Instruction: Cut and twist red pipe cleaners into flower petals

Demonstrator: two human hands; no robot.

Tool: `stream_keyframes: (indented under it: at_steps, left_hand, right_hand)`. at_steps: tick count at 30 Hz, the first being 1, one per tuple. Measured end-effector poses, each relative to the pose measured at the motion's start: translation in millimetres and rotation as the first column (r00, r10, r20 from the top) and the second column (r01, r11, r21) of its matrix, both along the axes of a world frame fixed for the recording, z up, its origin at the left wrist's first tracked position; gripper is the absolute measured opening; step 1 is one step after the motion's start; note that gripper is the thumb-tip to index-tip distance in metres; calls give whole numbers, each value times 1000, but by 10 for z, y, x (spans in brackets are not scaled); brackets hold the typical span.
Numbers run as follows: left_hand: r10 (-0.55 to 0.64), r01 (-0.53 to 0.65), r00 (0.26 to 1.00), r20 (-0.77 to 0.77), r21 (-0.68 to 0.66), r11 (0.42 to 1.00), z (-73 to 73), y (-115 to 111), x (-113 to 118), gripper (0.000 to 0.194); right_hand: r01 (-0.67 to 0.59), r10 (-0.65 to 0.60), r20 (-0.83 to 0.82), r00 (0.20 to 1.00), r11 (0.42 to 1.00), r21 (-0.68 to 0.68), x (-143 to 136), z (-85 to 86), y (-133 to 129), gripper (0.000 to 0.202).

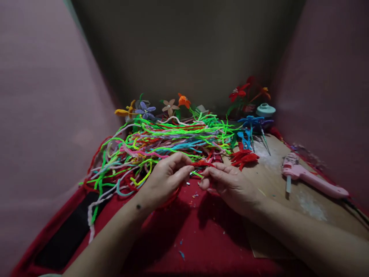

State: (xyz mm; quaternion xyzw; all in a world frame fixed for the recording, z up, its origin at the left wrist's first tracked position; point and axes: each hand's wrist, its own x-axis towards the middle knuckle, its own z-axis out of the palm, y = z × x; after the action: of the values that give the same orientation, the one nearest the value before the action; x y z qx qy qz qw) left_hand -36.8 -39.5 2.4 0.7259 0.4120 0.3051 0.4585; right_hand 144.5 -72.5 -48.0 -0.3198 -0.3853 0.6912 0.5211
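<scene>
Between my two hands, a short red pipe cleaner (203, 164) is stretched roughly level. My left hand (170, 175) pinches one end of it between thumb and forefinger. The other end sits in the closed fingers of my right hand (227, 179). Just beyond my hands lies a big heap of pipe cleaners (173, 134) in green, pink, red, blue and yellow. Red bent pipe-cleaner pieces (243, 157) rest right of the heap, with light blue pieces (245, 139) behind them. Some dark metal thing under the red pipe cleaner is partly hidden.
A pink glue gun (314, 179) lies on a brown board (276, 177) at the right, its cord running off. Pipe-cleaner flowers (145, 110) stand along the back, near a pale teal round container (265, 110). A black flat object (66, 234) lies on the red cloth (201, 246) at left.
</scene>
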Motion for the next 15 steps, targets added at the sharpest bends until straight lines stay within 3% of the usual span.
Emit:
stream_keyframes:
  at_steps: [3, 6, 8, 10, 12, 15]
  left_hand:
    - [-44, 85, 990, 135, -319, 944, 11, 54, -77, 19]
    - [-84, 119, 991, 101, -420, 900, 31, 98, -164, 20]
    - [-107, 107, 994, 21, -358, 927, 65, 106, -193, 21]
    - [-111, 88, 989, -100, -209, 974, 114, 107, -202, 20]
    - [-78, 78, 967, -244, -10, 997, 155, 119, -212, 21]
    - [39, 68, 909, -415, 240, 968, 159, 176, -265, 24]
  right_hand:
    - [0, 2, -48, 999, 999, 32, 38, 0, 44, 19]
    - [22, -21, -29, 999, 998, 53, 92, 65, 70, 20]
    - [66, -73, 84, 994, 994, 87, 141, 147, 68, 24]
    - [100, -151, 316, 937, 980, 170, 191, 233, 49, 26]
    - [70, -314, 573, 757, 911, 407, 231, 295, 22, 20]
    - [-46, -519, 718, 464, 795, 605, 263, 315, 3, 22]
